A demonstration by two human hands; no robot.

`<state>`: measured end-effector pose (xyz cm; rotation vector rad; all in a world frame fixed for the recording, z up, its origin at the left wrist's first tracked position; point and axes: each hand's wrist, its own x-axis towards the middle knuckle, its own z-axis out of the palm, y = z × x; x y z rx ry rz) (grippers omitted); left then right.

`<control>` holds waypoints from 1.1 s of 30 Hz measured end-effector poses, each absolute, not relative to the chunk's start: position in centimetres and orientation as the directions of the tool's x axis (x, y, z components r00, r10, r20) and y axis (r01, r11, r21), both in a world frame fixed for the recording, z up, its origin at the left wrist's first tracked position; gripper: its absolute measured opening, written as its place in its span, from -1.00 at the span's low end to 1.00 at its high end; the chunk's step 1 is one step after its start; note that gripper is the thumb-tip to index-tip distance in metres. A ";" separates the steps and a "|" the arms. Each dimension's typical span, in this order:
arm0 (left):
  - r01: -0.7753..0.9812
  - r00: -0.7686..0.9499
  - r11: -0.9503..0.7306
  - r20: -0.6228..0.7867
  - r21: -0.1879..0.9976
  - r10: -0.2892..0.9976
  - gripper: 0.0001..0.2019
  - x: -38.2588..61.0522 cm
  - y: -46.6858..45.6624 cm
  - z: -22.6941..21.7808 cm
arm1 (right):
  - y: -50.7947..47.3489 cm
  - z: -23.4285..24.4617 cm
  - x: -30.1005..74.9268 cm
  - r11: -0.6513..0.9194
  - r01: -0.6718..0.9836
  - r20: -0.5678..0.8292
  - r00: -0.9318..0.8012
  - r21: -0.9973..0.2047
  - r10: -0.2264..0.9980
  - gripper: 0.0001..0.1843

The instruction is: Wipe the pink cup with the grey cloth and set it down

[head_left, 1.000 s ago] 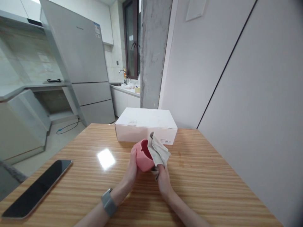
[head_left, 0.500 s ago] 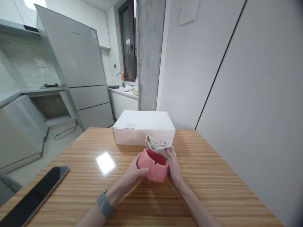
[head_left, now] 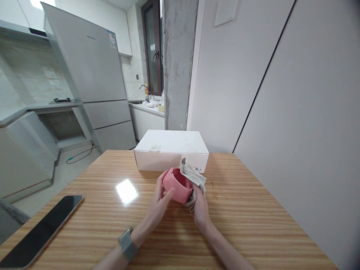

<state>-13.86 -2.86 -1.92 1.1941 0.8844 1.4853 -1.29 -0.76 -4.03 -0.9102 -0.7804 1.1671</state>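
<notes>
- The pink cup [head_left: 176, 185] has just rolled over: half a second ago its mouth faced up, and now it tips toward the right hand, showing its dark red inside.
- The grey cloth [head_left: 192, 178] has moved with it, from behind the rim to the cup's right side, where it is bunched against the wall and rim.
- The left hand [head_left: 159, 200] is partly open, its fingers spread and curved around the cup's left side, holding it up off the table.
- The right hand [head_left: 200, 208] is closed more tightly, pinching the grey cloth against the cup's right side; one fold pokes out below the fingers and another stands up above them.
- The cup is held in the lower middle of the frame, just above the wooden table [head_left: 239, 210], with neither it nor the hands seeming to rest on the top.
- A grey band [head_left: 128, 243] wraps the left wrist.
- Just behind the hands sits a white cardboard box [head_left: 171, 150], closed, with the cloth's raised tip overlapping its front face.
- A black tablet [head_left: 42, 232] lies face up at the lower left of the table, well apart from the hands.
- Further off, a silver fridge [head_left: 90, 63] stands at upper left, and a tap [head_left: 144, 92] rises from the counter beside a concrete pillar [head_left: 178, 63].
</notes>
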 end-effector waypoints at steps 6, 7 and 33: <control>-0.250 0.032 -0.147 0.160 0.957 0.987 -0.23 -14.4 -2.7 -1.9 | -0.1 -1.8 -0.1 0.102 -0.503 0.054 0.109 -0.859 0.993 -0.48; -0.256 0.049 -0.148 0.165 0.955 0.985 -0.14 -14.4 -2.6 -1.9 | 0.0 -1.7 0.1 0.092 -0.509 0.058 0.082 -0.856 0.995 -0.48; 0.093 0.096 -0.405 0.396 0.910 0.913 -0.38 -14.3 -3.4 -2.1 | -0.8 -3.2 -0.8 0.126 -0.379 0.013 0.288 -0.917 0.958 -0.50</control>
